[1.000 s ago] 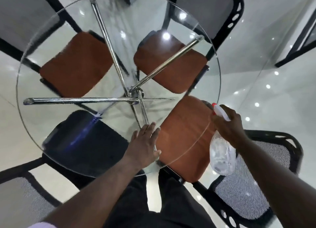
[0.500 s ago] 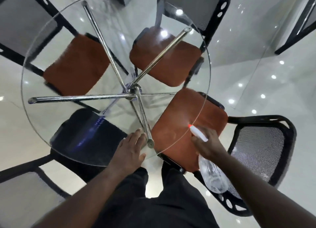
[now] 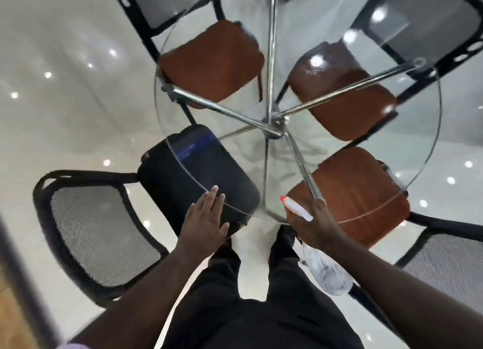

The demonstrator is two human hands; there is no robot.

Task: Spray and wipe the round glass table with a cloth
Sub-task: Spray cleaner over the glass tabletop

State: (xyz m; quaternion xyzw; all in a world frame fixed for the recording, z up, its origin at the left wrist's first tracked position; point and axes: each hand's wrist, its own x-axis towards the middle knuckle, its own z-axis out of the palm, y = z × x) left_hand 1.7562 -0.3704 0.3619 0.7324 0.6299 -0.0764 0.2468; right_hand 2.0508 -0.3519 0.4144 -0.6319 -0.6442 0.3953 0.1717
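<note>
Glass table (image 3: 437, 129), round and cut off at the top, stands among mesh-backed chairs (image 3: 104, 233) on a glossy white floor (image 3: 65, 108), the left hand (image 3: 203, 224) flat with straight fingers (image 3: 212, 195) at its near rim, the right hand (image 3: 315, 229) gripping a spray bottle (image 3: 298, 209) half hidden behind its wrist.

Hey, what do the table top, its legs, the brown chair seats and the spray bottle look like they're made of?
The table top is clear glass: chairs and floor show through it, and lights reflect off it.
The legs look like polished metal, probably chromed: mirror-bright tubes.
The brown chair seats look like matte padded upholstery, fabric or leatherette; too blurred to tell.
The spray bottle appears to be clear plastic, with a white nozzle and red tip.
</note>
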